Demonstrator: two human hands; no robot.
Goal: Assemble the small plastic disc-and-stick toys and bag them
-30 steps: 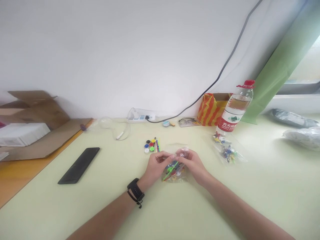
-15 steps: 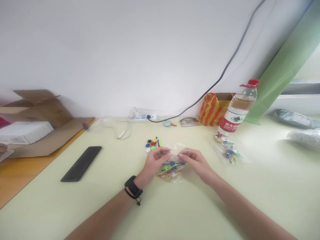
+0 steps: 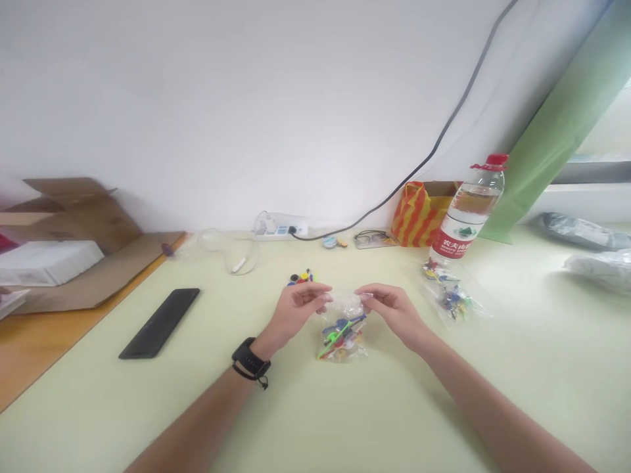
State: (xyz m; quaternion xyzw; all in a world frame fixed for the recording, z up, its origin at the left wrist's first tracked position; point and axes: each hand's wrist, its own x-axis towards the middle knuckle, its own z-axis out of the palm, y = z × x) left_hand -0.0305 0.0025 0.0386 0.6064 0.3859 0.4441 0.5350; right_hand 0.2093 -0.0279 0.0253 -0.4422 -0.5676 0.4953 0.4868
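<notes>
Left hand point(image 3: 293, 312) and right hand point(image 3: 394, 314) are moving apart vs half a second ago. Pale green table point(image 3: 394, 407) is filling the foreground. Water bottle point(image 3: 467, 220) is standing at the clear bag's point(image 3: 346, 302) 2 o'clock. Bag is sitting mid-table between the hands; left is pinching its top edge at 11 o'clock, right at 1. Colored parts point(image 3: 338, 337) are lying inside. Loose discs point(image 3: 304, 276) are sitting at 11 o'clock.

On desk point(image 3: 315, 420), between left grip point(image 3: 290, 312) and right grip point(image 3: 400, 318): bag of parts point(image 3: 342, 340); behind left grip: loose pieces point(image 3: 302, 276); left: slab point(image 3: 160, 323), farther left cardboard box point(image 3: 93, 213); by wall point(image 3: 221, 112): power strip point(image 3: 282, 231); right: bottle point(image 3: 466, 220), second bag point(image 3: 456, 303) before it, carrier bag point(image 3: 418, 213) behind
</notes>
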